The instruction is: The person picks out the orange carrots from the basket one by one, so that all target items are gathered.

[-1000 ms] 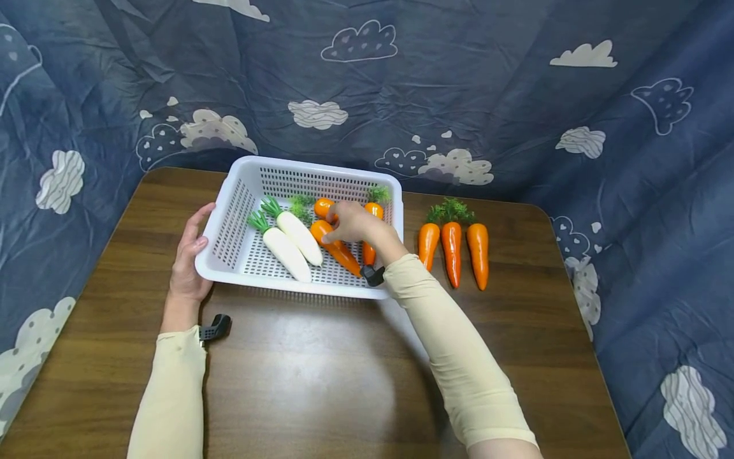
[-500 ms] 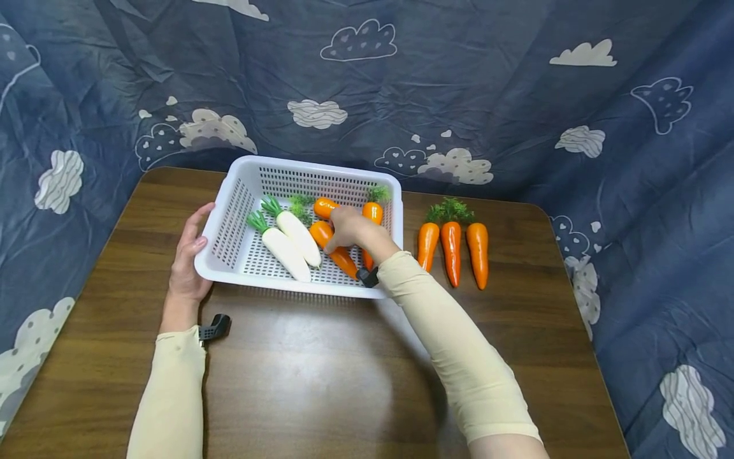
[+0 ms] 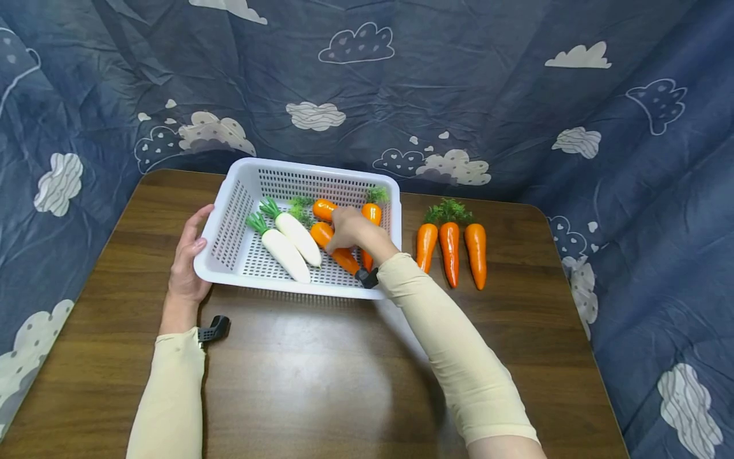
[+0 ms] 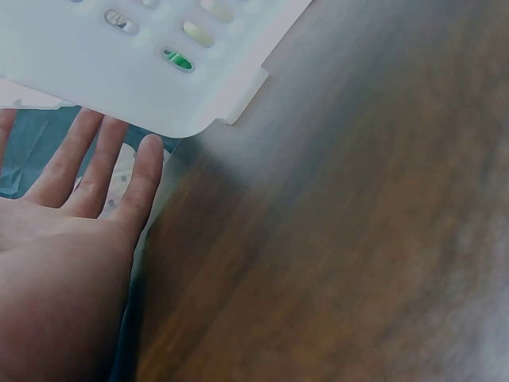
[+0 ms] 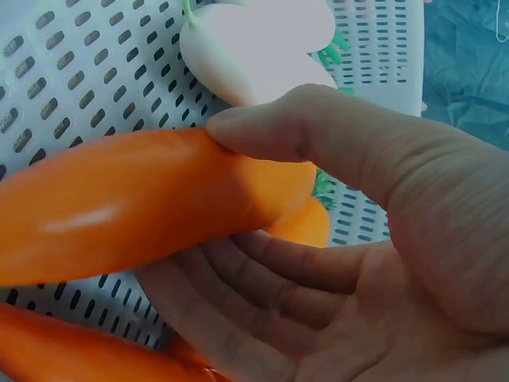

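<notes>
A white slotted plastic basket holds two white radishes with green tops on its left and several orange carrots on its right. Reaching inside, my right hand pinches the middle carrot, thumb on one side and fingers on the other. One carrot lies behind it, partly covered by the hand; another carrot lies along the right wall. Straight fingers of my left hand rest against the basket's left end, as the left wrist view also shows.
Right of the basket, three carrots with leafy tops lie side by side on the wooden table: a left carrot, a middle carrot and a right carrot. A blue cloud-patterned curtain hangs behind the table.
My right hand has lowered slightly, and its thumb and fingers have come onto the middle carrot. The left hand and basket have stayed in place.
</notes>
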{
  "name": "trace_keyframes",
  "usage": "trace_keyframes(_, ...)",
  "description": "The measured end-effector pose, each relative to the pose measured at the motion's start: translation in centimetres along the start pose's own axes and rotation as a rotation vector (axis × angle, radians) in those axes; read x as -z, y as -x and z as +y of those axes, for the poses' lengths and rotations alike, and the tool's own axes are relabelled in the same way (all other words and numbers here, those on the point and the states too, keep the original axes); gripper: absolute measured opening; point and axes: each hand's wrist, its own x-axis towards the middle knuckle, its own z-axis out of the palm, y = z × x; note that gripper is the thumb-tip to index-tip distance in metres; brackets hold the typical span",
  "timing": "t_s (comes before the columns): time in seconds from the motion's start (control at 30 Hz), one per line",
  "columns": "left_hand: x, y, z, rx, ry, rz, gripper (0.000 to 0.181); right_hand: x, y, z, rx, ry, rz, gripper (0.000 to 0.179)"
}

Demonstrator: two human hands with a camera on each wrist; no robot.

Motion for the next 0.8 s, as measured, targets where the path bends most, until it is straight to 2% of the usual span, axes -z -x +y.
trace_keyframes(0.17, 0.1, 0.0, -0.1, -0.008, 0.022, -0.027, 0.065, 0.1, 0.4, 0.0, -0.011, 0.011, 0.036, 0.035)
trace_keyframes(0.3, 0.1, 0.0, -0.1, -0.013, 0.033, -0.044, 0.066, 0.6, 1.0, 0.0, -0.017, -0.02, 0.065, 0.034)
trace_keyframes(0.57, 0.0, 0.1, -0.1, -0.016, 0.028, -0.036, 0.065, 1.5, 2.6, 0.3, 0.004, -0.058, 0.175, 0.037)
trace_keyframes(0.8, -0.1, 0.2, 0.0, -0.009, 0.023, -0.035, 0.066, 2.0, 3.7, 1.0, 0.041, -0.133, 0.225, 0.035)
